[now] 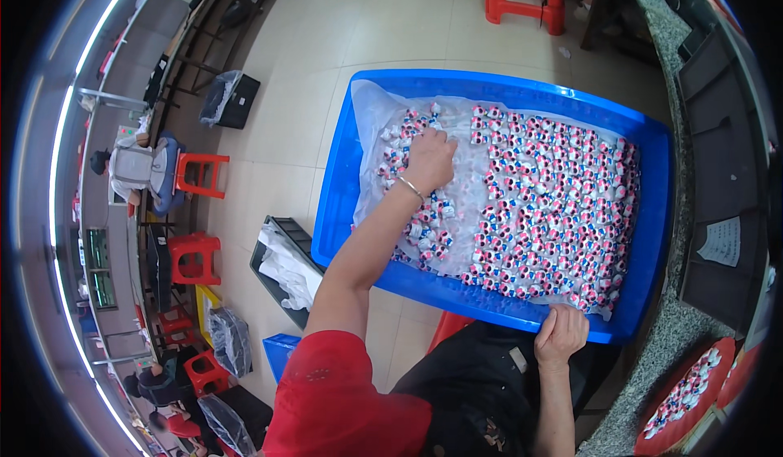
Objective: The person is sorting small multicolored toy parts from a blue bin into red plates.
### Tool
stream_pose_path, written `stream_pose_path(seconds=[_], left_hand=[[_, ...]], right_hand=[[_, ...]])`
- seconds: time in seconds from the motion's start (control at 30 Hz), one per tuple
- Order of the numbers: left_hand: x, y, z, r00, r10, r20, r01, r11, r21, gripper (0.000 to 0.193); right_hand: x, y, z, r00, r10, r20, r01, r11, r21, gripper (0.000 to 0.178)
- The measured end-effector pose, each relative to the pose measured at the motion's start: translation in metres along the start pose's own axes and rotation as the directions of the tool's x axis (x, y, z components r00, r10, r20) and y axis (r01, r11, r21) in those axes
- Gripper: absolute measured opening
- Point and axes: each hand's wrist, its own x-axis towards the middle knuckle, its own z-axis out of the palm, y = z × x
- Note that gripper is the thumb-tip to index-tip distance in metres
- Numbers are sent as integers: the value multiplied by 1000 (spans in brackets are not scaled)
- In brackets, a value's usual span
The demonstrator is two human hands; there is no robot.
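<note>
A large blue plastic tub (522,314) sits before me, lined with thin white plastic sheeting (466,175). On its right side small white, pink and blue figurines (555,188) with dark eye-like spots lie in close rows. A looser group of such figurines (426,232) lies at the left, partly beneath my arm. My left hand (431,159) is over that loose group, fingers curled downward; what they hold, if anything, is hidden. At the tub's near edge, my right hand (563,334) is closed over the rim, next to a fold of the sheeting.
A speckled stone counter (628,408) runs along the right, bearing a red tray (689,392) of similar figurines. At the left stands a dark crate (285,265) with white sheeting. Red stools (196,257) and seated people (143,167) are farther left; another red stool (526,0) stands beyond the tub.
</note>
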Motion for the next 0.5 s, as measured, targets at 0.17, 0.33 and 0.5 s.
stream_pose_path(seconds=[0.17,0.33,0.5], left_hand=[[12,8,-2,989,-32,143,30,999,14,19],[5,-4,8,992,67,107,-64,997,-31,19],[4,-43,26,991,10,-135,-70,889,-452,21]], right_hand=[[1,-3,-1,1000,7,-16,-7,1000,7,11],[-1,-1,-2,1000,17,-23,-16,1000,12,11],[-1,-2,-3,1000,0,19,0,1000,1,7]])
